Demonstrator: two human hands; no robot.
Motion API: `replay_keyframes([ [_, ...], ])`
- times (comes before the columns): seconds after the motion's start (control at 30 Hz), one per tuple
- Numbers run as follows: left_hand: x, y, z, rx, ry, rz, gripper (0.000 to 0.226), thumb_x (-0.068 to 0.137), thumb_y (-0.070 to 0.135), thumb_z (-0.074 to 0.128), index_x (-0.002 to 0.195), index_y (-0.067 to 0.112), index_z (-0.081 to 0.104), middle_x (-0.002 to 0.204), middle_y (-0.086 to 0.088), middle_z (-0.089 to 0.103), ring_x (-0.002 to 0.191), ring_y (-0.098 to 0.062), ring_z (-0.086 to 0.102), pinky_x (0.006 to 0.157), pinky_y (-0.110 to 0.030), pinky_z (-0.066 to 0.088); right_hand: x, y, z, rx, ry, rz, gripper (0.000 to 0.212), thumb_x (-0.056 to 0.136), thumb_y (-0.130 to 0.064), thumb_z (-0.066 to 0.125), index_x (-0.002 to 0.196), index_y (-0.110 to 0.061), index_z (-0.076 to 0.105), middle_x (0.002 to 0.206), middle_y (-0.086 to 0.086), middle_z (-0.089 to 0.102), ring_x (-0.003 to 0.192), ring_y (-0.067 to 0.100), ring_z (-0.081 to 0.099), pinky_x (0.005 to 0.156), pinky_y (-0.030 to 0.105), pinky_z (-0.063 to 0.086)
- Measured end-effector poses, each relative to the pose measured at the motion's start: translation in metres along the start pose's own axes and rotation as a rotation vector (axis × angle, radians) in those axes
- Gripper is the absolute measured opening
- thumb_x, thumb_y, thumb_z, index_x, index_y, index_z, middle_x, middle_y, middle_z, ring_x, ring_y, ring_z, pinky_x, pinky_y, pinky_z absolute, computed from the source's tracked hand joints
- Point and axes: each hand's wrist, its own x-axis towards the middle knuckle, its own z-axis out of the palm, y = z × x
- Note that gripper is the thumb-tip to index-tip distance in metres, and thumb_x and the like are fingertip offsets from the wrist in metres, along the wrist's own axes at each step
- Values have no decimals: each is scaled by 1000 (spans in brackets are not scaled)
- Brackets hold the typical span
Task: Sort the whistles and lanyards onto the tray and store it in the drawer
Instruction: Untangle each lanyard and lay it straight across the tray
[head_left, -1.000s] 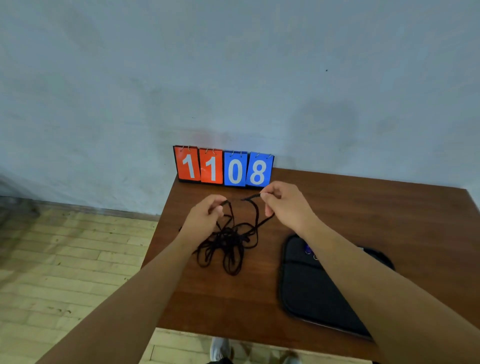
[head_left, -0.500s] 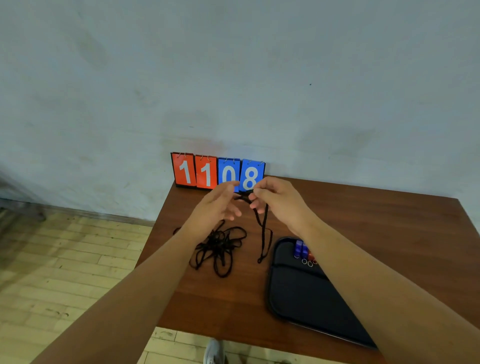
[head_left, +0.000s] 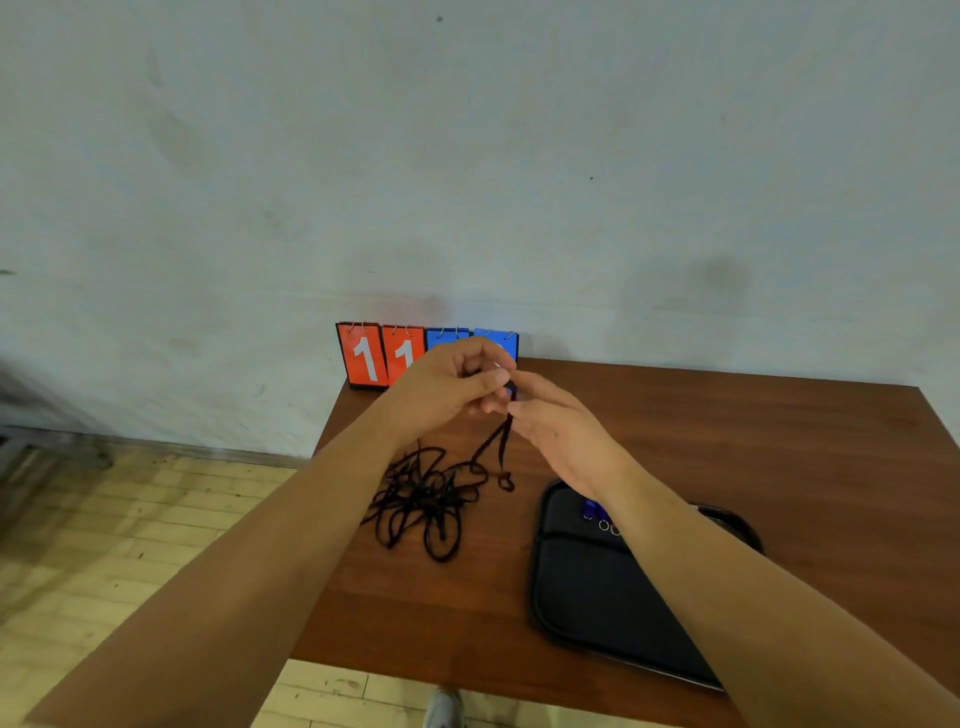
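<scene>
Along the wall, wooden table (head_left: 727, 441): carries everything in play; no drawer is in view from here.
Black tray (head_left: 587, 597): lies at the table's near right, partly under the right forearm. A ridge splits it into a small far section and a large near one, and what shows of the near one is bare.
Lanyard tangle (head_left: 426, 499): a loose knot of black cords on the wood, left of the tray and apart from it.
Flip number cards (head_left: 366, 356): stand at the back edge, half hidden behind the hands.
Left hand (head_left: 447, 387): raised above the tangle, fingers curled and pinching the top of one cord.
Right hand (head_left: 563, 434): fingers reach out straight to the same spot; whether they pinch the cord or only touch it, I cannot tell.
Lifted lanyard (head_left: 500, 447): hangs doubled from where the hands meet, its low end beside the tangle; whether it is free of the heap is unclear. This looks like the step in hand: teasing one lanyard out of the heap.
Whistles (head_left: 589, 509): blue ones with key rings, already in the tray's far section. Next, likely, comes drawing the cord clear without dragging the knot along, then laying it in the near section.
</scene>
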Motion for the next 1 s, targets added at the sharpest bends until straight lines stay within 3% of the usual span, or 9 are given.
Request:
replay_keyframes([
  [0.07, 5, 5, -3, 28, 58, 4, 11, 100, 17, 59, 108, 18, 67, 75, 5, 68, 67, -12, 60, 66, -25, 48, -3, -1, 1, -19, 13, -17, 36, 92, -28, 56, 120, -6, 68, 91, 16, 72, 103, 32, 69, 107, 48, 42],
  [0.13, 10, 4, -5, 62, 117, -6, 10, 99, 17, 59, 106, 18, 67, 71, 8, 66, 63, -9, 57, 63, -21, 46, -6, -2, -6, -44, 69, -13, 29, 100, -27, 52, 110, -7, 70, 65, 7, 55, 69, 27, 62, 85, 46, 47],
  [0.2, 11, 0, -5, 186, 132, -30, 12, 100, 20, 58, 104, 24, 69, 68, 14, 65, 63, -3, 58, 65, -17, 46, -9, -6, -16, -127, 123, 1, 26, 105, -22, 50, 108, -7, 70, 60, 2, 43, 55, 19, 43, 62, 36, 41],
  [0.3, 9, -14, 3, 322, 109, -101, 18, 100, 20, 56, 102, 29, 71, 77, 13, 65, 70, -1, 60, 71, -18, 46, -20, -11, -36, -340, 153, 62, 21, 104, -19, 53, 104, -10, 72, 58, -1, 42, 49, 12, 33, 50, 26, 29],
  [0.43, 7, -39, 23, 378, 67, -206, 19, 101, 19, 55, 103, 28, 71, 90, 4, 69, 85, -11, 66, 78, -25, 52, -40, -4, -72, -662, 137, 170, 17, 101, -26, 58, 101, -20, 74, 54, -12, 53, 45, 1, 40, 55, 20, 35],
  [0.53, 9, -57, 42, 409, 59, -264, 18, 101, 19, 54, 103, 27, 70, 90, 6, 70, 83, -7, 65, 69, -18, 45, -58, 11, -103, -840, 132, 233, 19, 101, -28, 57, 105, -19, 74, 66, -19, 65, 51, -9, 54, 62, 14, 37],
  [0.63, 10, -79, 61, 416, 41, -323, 17, 101, 18, 54, 100, 26, 70, 88, 1, 71, 79, -7, 65, 68, -20, 46, -79, 32, -133, -890, 142, 314, 19, 102, -30, 57, 106, -23, 74, 86, -13, 71, 66, -5, 59, 68, 16, 41],
  [0.8, 8, -114, 100, 401, -46, -403, 13, 99, 22, 61, 92, 26, 71, 83, -1, 73, 76, -12, 66, 71, -26, 53, -118, 74, -183, -918, 241, 424, 14, 101, -27, 59, 99, -25, 73, 75, -6, 69, 55, 0, 54, 54, 13, 39],
  [1.0, 14, -147, 147, 522, -164, -395, 16, 98, 26, 63, 104, 17, 75, 96, 7, 68, 95, -12, 61, 80, -27, 41, -157, 128, -225, -950, 348, 562, 24, 102, -24, 57, 118, -16, 72, 89, -15, 64, 81, 3, 60, 75, 21, 45],
])
